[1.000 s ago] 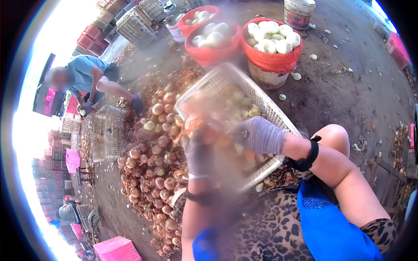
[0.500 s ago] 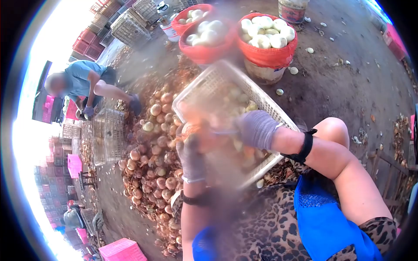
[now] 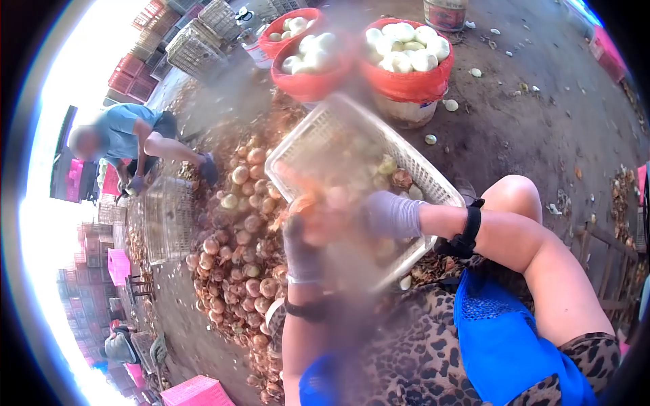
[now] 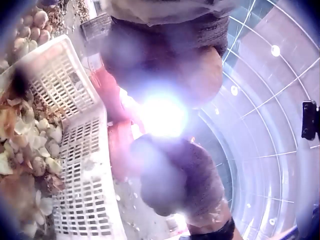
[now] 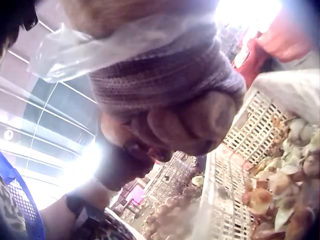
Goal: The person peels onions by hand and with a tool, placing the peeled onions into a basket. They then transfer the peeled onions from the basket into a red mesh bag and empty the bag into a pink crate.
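Left hand point(image 3: 302, 252) grips onion point(image 3: 304, 204) — right hand point(image 5: 172, 100) curled, contents unclear | head only: another person point(image 3: 123, 133)

On my left there's someone in a blue shirt point(image 3: 124, 133) bent over by a pale crate point(image 3: 169, 220). I've also got stacked red crates point(image 3: 128, 76), a cut-off pink crate point(image 3: 196, 392) down low and a labelled bucket point(image 3: 445, 15) up top.

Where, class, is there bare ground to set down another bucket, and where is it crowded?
Mostly bare: the ground right of the rightmost red-topped bucket, above the bent knee, barring stray onions; and the strip between the onion heap and the bottom pink crate. Crowded: the heap itself, and the white crate with its onion scraps.
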Demonstrator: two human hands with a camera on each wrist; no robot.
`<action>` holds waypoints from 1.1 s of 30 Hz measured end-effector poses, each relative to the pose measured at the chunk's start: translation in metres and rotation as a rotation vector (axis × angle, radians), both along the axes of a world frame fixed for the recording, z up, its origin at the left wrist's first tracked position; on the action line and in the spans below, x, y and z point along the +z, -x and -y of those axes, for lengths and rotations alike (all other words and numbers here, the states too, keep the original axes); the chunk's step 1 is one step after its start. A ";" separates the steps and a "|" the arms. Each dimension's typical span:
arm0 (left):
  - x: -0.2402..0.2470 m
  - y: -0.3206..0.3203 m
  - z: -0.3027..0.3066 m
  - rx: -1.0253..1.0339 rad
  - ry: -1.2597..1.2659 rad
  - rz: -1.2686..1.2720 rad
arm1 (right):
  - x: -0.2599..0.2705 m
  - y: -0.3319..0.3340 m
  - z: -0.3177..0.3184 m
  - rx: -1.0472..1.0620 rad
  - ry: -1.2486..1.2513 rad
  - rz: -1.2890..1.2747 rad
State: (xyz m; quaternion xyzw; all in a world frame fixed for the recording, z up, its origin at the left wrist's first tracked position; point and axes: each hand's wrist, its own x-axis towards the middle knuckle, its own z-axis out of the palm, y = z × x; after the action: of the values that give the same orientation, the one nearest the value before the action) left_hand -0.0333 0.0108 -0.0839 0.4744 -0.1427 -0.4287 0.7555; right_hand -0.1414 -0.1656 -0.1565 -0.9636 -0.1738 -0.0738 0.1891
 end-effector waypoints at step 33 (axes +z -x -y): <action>-0.004 0.027 0.008 -0.249 0.019 -0.416 | 0.082 0.014 0.015 -0.280 -0.995 -0.072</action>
State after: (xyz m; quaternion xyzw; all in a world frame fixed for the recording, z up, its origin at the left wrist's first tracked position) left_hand -0.0607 0.0030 -0.0879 0.3474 -0.0457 -0.6056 0.7144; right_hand -0.1552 -0.1810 -0.0742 -0.7731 0.0196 -0.1390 0.6186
